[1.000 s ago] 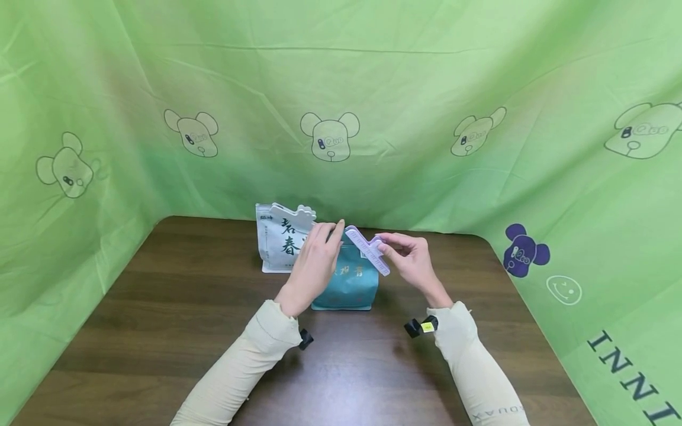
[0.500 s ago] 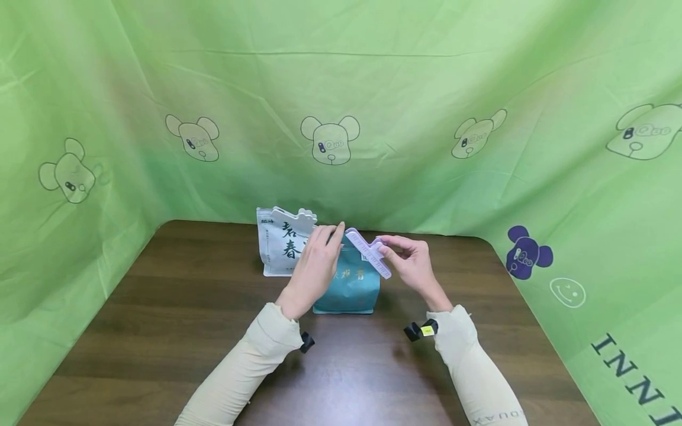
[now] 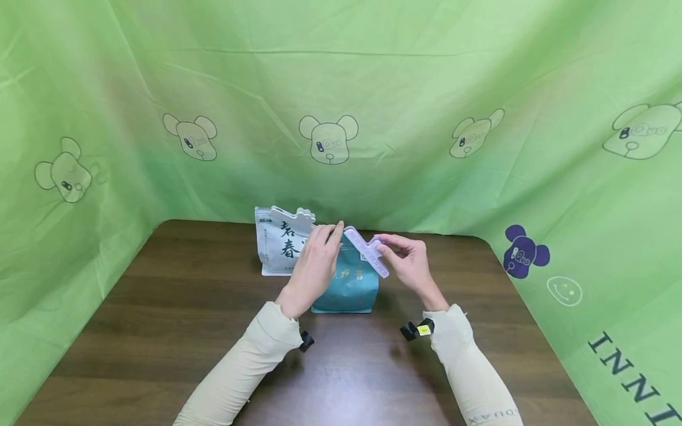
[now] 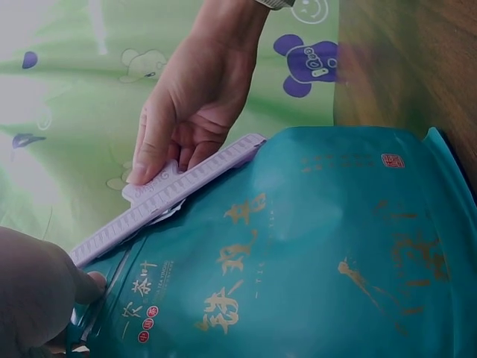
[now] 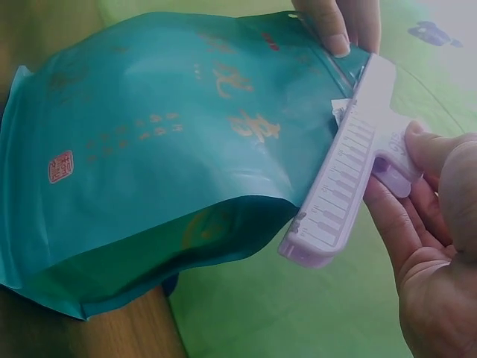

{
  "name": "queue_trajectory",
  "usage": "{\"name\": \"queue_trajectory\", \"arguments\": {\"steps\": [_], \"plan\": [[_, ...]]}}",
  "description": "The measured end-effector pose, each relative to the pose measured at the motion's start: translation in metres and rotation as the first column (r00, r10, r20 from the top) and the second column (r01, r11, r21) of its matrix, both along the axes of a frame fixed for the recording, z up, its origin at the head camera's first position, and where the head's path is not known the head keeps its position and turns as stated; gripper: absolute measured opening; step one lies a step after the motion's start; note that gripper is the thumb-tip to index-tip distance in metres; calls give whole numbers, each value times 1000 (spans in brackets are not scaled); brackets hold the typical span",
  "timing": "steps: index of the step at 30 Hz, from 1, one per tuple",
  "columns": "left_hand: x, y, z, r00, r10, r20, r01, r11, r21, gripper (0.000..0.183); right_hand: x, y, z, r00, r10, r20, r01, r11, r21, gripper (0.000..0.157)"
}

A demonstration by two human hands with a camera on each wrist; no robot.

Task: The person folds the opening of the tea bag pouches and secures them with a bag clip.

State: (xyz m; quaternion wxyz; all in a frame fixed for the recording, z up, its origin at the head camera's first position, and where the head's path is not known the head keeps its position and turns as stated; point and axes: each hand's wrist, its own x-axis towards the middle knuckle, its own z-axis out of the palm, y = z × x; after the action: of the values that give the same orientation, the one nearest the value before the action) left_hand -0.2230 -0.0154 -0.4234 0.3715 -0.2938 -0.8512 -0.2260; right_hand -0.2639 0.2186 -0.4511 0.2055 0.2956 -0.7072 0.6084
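A teal foil tea pouch point(image 3: 348, 290) with gold lettering stands upright on the table. My left hand point(image 3: 314, 266) pinches its top left corner, thumb on the front and fingers behind, as the right wrist view shows. At the clip's handle, the thumb and fingers of my right hand point(image 3: 409, 263) hold a light purple bag clip point(image 3: 367, 251). Slanting down to the right, the long bar of the clip point(image 5: 339, 179) lies across the pouch's upper right edge. A small white tag point(image 5: 340, 110) peeks out beside the bar.
Behind and left of the teal pouch stands a white pouch point(image 3: 274, 248) with dark lettering, a white clip point(image 3: 293, 216) on its top edge. The brown wooden table point(image 3: 160, 331) meets a green printed cloth point(image 3: 405, 189) at its back and sides.
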Motion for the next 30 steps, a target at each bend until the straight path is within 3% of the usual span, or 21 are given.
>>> {"name": "queue_trajectory", "arguments": {"steps": [19,30], "plan": [[-1,-2,1,1000,-2,-6,2,1000,-7,40,3,-6,-4,1000,11,24,-10,998,-60,23],[1,-5,1,1000,8,29,-7,1000,-17,41,4,-9,-3,1000,13,15,-13,999,-36,23]]}}
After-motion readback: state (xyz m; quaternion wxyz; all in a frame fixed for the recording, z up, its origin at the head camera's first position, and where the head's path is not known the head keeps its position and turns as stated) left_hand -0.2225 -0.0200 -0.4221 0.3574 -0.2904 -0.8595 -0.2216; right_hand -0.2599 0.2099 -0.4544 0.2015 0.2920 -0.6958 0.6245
